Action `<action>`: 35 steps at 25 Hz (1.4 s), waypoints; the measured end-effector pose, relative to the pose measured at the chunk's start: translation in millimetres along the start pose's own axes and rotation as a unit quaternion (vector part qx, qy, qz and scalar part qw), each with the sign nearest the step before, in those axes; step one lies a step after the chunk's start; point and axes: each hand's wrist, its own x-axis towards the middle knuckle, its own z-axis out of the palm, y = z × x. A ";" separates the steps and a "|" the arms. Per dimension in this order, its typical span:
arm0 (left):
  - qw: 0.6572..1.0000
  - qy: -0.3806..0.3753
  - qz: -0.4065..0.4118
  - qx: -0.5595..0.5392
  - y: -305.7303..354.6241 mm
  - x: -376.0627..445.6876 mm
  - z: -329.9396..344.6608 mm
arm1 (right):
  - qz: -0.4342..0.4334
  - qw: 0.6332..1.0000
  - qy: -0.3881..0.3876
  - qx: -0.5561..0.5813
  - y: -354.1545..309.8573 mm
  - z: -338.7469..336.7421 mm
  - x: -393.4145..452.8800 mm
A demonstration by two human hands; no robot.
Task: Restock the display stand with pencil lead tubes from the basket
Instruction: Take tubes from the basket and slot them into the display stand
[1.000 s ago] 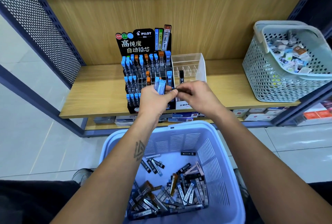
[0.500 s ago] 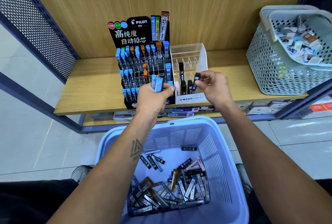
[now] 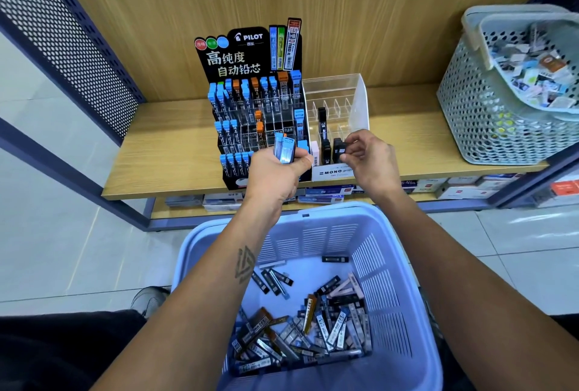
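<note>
Change: half a second ago the right hand [image 3: 368, 159] held a black tube [image 3: 340, 148] just above the clear acrylic stand [image 3: 354, 99]; now it has come down, and the tube sits at the stand's near row, beside the black tubes already there.
Meaning: I judge one more tube is about seated in the clear stand, and the next will come from the bundle in the left hand.
Right hand: fingers and thumb pinch the black tube, not yet let go.
Left hand [image 3: 275, 174]: curled round a bundle of blue-capped tubes [image 3: 284, 149], held upright just in front of the black Pilot stand [image 3: 250, 58], as a moment ago.
Held tubes, count: one in the right hand; in the left at least two blue caps show, the rest hidden by the fingers.
Clear stand, count: one black tube standing in a middle row, about four dark ones plus one pale one in the near row; the far rows look bare.
Pilot stand: three tiers, mostly blue caps with a few orange; many slots in the middle tier look open. Too crowded to count exactly.
Stands: two, touching side by side on the shelf [image 3: 163, 152].
Baskets: two. The lavender basket [image 3: 407, 265], near, holds a heap of several dozen tubes; the grey basket [image 3: 470, 108], far right on the shelf, holds small packets.
</note>
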 end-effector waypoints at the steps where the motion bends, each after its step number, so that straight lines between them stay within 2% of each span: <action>1: 1.000 -0.003 0.001 0.001 -0.1 -0.6 0.3 | 0.002 1.000 -0.002 -0.008 0.2 1.5 -0.2; 15: 1.000 -0.020 0.019 -0.002 1.1 -3.8 -1.9 | -0.027 0.996 0.013 -0.088 -7.0 6.7 -5.6; 17: 0.999 -0.040 0.019 -0.016 0.8 -5.4 -3.6 | -0.037 0.993 0.040 -0.108 -11.9 5.1 -5.9; 19: 0.993 -0.100 -0.002 -0.068 1.0 -9.0 -7.4 | -0.048 0.995 0.054 -0.072 -24.4 3.2 -7.1; 20: 0.985 -0.131 -0.023 -0.106 1.1 -11.3 -10.1 | -0.050 0.998 0.039 -0.019 -35.5 2.5 -8.3; 22: 0.967 -0.179 -0.066 -0.168 0.4 -15.9 -16.4 | -0.018 0.989 -0.047 0.137 -62.8 -0.2 -13.6; 24: 0.958 -0.211 -0.079 -0.178 0.3 -21.9 -23.7 | 0.024 0.949 -0.170 0.266 -84.9 -5.9 -21.1; 25: 0.956 -0.224 -0.079 -0.173 0.0 -24.8 -27.0 | 0.030 0.927 -0.225 0.299 -90.0 -8.4 -24.7; 27: 0.954 -0.238 -0.076 -0.164 1.3 -31.2 -34.7 | 0.031 0.904 -0.280 0.323 -93.2 -13.3 -29.7; 31: 0.953 -0.247 -0.067 -0.160 5.4 -39.3 -46.0 | 0.032 0.902 -0.292 0.316 -90.7 -16.5 -30.7; 35: 0.959 -0.207 -0.075 -0.177 6.7 -38.2 -61.0 | 0.030 0.907 -0.245 0.341 -85.9 -17.6 -29.0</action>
